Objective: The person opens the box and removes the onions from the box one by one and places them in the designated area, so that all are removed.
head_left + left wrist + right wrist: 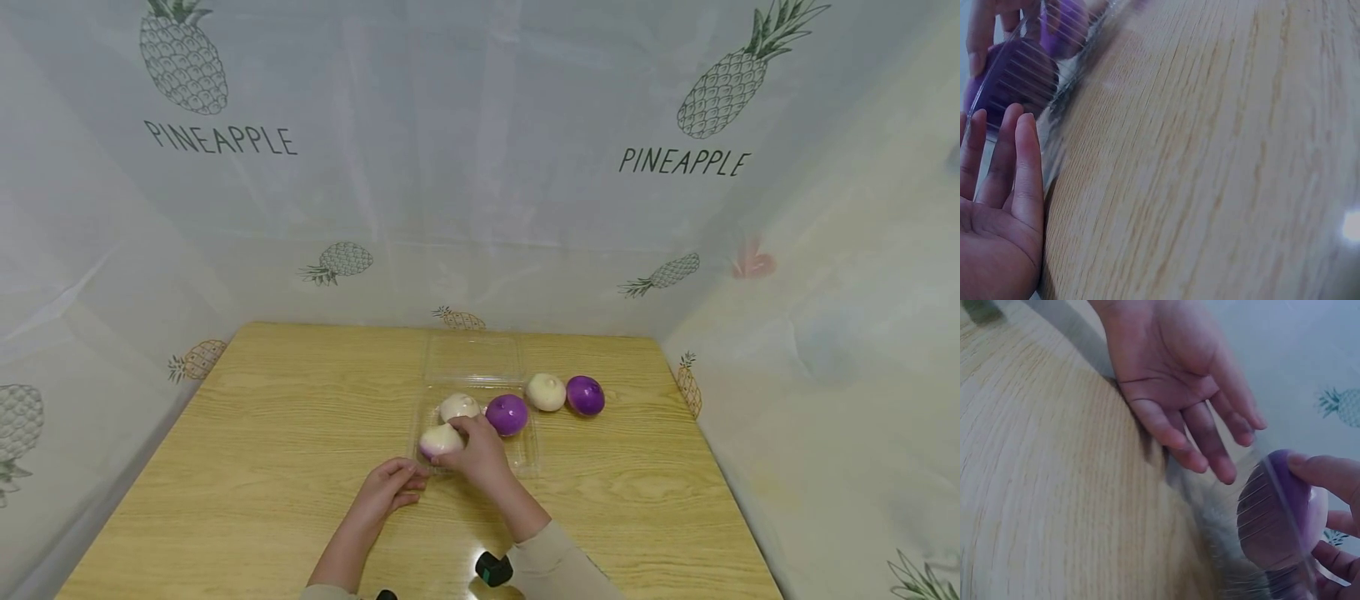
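Note:
My right hand (480,454) grips a white onion with a purple base (438,442) between thumb and fingers, at the front left of a clear plastic box (525,462). In the right wrist view that onion (1272,519) shows through the ribbed box wall. Inside the box, a white onion (457,406) sits behind it and a purple onion (507,415) lies to the right. My left hand (386,492) is at the box's front left corner, fingers loosely extended. In the left wrist view, the left fingertips (1025,125) are right at the box wall.
The box's hinged lid (472,358) lies folded back behind it. Another white onion (546,392) and a second purple onion (585,396) rest on the wooden table (300,400) to the right of the box. Pineapple-printed sheeting (450,167) surrounds the table's back and sides.

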The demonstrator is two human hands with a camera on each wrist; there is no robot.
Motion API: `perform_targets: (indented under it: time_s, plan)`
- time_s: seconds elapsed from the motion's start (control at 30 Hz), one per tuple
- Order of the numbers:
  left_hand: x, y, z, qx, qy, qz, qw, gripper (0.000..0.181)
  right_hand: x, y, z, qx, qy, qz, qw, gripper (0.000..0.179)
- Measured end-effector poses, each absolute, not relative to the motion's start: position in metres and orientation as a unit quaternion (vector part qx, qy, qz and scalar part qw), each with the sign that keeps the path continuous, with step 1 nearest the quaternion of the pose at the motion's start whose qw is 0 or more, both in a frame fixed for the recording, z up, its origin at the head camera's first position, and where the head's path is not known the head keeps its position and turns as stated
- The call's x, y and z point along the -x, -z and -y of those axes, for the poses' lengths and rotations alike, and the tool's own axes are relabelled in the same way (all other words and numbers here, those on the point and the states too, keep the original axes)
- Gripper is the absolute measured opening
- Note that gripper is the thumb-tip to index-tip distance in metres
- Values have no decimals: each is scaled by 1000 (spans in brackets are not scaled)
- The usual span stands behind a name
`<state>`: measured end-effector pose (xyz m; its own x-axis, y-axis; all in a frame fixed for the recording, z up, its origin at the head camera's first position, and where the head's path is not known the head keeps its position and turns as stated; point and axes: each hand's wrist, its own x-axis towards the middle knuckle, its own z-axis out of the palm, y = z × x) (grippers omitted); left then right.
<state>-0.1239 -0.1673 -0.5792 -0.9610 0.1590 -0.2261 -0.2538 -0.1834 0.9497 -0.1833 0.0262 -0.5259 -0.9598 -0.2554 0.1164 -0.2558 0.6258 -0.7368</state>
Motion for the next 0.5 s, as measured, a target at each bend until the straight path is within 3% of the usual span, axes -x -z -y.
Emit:
perform_targets:
  time_s: [0.5]
  plan:
    - [125,581,167,57,-772,-619,135,26,175,498,-46,-133,-458,879,-2,68]
